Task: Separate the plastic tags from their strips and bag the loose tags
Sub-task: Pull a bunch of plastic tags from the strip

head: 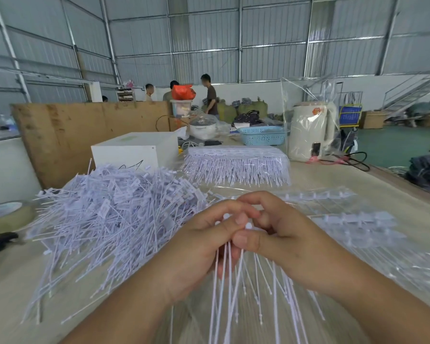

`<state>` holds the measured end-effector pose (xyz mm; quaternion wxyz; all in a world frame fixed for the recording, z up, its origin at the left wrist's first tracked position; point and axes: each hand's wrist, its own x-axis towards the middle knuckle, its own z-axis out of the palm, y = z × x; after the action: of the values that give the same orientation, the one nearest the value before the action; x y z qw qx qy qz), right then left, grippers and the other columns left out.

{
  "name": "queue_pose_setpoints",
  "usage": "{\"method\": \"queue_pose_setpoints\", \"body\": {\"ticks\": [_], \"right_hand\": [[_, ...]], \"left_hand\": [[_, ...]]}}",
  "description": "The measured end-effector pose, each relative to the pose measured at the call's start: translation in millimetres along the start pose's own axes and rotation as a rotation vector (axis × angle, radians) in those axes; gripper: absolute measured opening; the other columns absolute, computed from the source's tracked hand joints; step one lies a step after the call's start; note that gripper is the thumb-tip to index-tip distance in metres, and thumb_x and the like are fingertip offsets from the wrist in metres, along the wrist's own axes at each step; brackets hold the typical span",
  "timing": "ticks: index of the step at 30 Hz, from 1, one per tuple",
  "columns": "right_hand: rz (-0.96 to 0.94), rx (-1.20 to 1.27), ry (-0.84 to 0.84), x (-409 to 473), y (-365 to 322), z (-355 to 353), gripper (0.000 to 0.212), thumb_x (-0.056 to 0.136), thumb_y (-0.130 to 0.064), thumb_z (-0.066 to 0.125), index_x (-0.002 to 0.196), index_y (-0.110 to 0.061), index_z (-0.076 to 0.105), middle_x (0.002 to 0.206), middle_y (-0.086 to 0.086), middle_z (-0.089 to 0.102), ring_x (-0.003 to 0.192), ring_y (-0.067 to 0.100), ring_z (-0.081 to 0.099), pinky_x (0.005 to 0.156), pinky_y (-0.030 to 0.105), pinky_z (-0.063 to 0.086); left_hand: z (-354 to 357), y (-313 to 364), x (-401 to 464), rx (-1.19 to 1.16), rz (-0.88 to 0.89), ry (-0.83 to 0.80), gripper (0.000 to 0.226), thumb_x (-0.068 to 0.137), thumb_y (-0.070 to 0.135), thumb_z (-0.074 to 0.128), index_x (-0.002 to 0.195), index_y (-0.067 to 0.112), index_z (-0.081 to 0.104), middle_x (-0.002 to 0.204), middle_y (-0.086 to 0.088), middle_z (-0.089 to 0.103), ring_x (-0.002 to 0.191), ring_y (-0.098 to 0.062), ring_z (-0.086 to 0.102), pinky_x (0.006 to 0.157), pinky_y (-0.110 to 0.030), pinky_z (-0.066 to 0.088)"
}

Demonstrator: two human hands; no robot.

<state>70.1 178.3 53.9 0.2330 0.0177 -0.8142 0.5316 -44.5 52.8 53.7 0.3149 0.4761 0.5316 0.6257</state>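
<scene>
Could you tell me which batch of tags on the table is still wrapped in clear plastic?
The far stack behind the hands, near the blue basket: its tags sit in neat rows under film. The left pile lies loose and tangled, unwrapped.

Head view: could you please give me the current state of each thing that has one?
Left hand: gripping the strip of tags.
Right hand: pinching the same strip's top.
Strip of tags: held, tails hanging down.
Loose tags: heaped on the table, unbagged.
Bagged strips: stacked in clear plastic.
Tape roll: lying flat.
</scene>
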Motion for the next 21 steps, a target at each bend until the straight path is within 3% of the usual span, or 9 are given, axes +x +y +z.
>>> {"method": "queue_pose_setpoints", "body": {"ticks": [3, 6, 9, 11, 13, 16, 18, 21], "right_hand": [[0.012, -0.046, 0.019, -0.9, -0.3, 0.8, 0.043, 0.061, -0.059, 0.076, 0.096, -0.041, 0.057, 0.074, 0.018, 0.059, 0.07, 0.035, 0.058, 0.075, 0.054, 0.047], [0.029, -0.268, 0.062, -2.5, -0.8, 0.1, 0.051, 0.054, -0.073, 0.07, 0.069, -0.027, 0.054, 0.056, -0.005, 0.04, 0.056, 0.011, 0.04, 0.057, 0.036, 0.034], [0.097, -0.331, -0.003, -5.3, -0.5, -3.1, 0.063, 0.062, -0.076, 0.066, 0.064, -0.015, 0.049, 0.055, -0.009, 0.031, 0.053, 0.01, 0.032, 0.054, 0.03, 0.026], [0.111, -0.29, -0.078, -6.5, -3.3, -6.6, 0.045, 0.08, -0.062, 0.065, 0.065, -0.02, 0.054, 0.054, -0.009, 0.034, 0.051, 0.011, 0.034, 0.052, 0.029, 0.027], [0.129, -0.244, -0.079, -6.5, -7.6, -8.2, 0.038, 0.087, -0.051, 0.063, 0.061, -0.026, 0.051, 0.052, -0.011, 0.035, 0.048, 0.009, 0.032, 0.049, 0.026, 0.027], [0.11, -0.218, 0.039, -4.4, -10.5, -6.4, 0.042, 0.084, -0.048, 0.063, 0.058, -0.023, 0.042, 0.048, -0.013, 0.031, 0.044, 0.004, 0.027, 0.043, 0.019, 0.022], [0.089, -0.256, 0.119, -2.3, -11.0, -1.5, 0.041, 0.087, -0.042, 0.064, 0.058, -0.02, 0.043, 0.048, -0.012, 0.031, 0.044, 0.004, 0.028, 0.043, 0.02, 0.023], [0.072, -0.208, 0.348, 1.5, -9.2, 1.8, 0.043, 0.091, -0.031, 0.063, 0.055, -0.019, 0.044, 0.045, -0.012, 0.031, 0.041, 0.003, 0.029, 0.043, 0.019, 0.024]], "left_hand": [[-9.6, 3.1, -3.7, -0.033, -0.011, -0.17, 0.02, 0.078, 0.047, 0.072, 0.082, 0.027, 0.073, 0.073, -0.016, 0.054, 0.044, -0.005, 0.047, 0.043, -0.017, 0.036], [-16.8, 7.5, -5.7, -0.023, -0.021, -0.287, 0.028, 0.076, 0.05, 0.073, 0.087, 0.025, 0.074, 0.058, 0.008, 0.056, 0.047, -0.003, 0.05, 0.044, -0.017, 0.037], [-18.2, 6.2, -2.1, 0.04, -0.018, -0.132, 0.019, 0.071, 0.043, 0.069, 0.071, 0.025, 0.07, 0.052, 0.008, 0.052, 0.042, -0.005, 0.044, 0.042, -0.016, 0.032], [-20.8, 4.6, -1.0, 0.023, -0.019, -0.036, 0.02, 0.067, 0.044, 0.067, 0.063, 0.024, 0.066, 0.05, 0.007, 0.05, 0.04, -0.004, 0.043, 0.041, -0.016, 0.029], [-22.0, 4.2, -1.4, 0.024, 0.012, -0.05, 0.017, 0.067, 0.038, 0.069, 0.064, 0.023, 0.063, 0.05, 0.004, 0.048, 0.041, -0.006, 0.041, 0.043, -0.018, 0.029], [-14.3, 5.2, -2.9, 0.074, 0.102, -0.045, 0.017, 0.066, 0.029, 0.074, 0.068, 0.022, 0.059, 0.052, 0.004, 0.046, 0.043, -0.008, 0.04, 0.047, -0.022, 0.029], [-1.8, 5.3, -0.6, 0.054, 0.215, 0.031, 0.022, 0.071, 0.015, 0.076, 0.072, 0.016, 0.054, 0.055, 0.011, 0.052, 0.043, 0.0, 0.044, 0.046, -0.014, 0.035], [10.7, 3.4, 4.4, 0.069, 0.299, 0.291, 0.034, 0.075, 0.006, 0.076, 0.064, 0.022, 0.048, 0.052, 0.015, 0.047, 0.042, 0.001, 0.04, 0.042, -0.012, 0.033]]}}
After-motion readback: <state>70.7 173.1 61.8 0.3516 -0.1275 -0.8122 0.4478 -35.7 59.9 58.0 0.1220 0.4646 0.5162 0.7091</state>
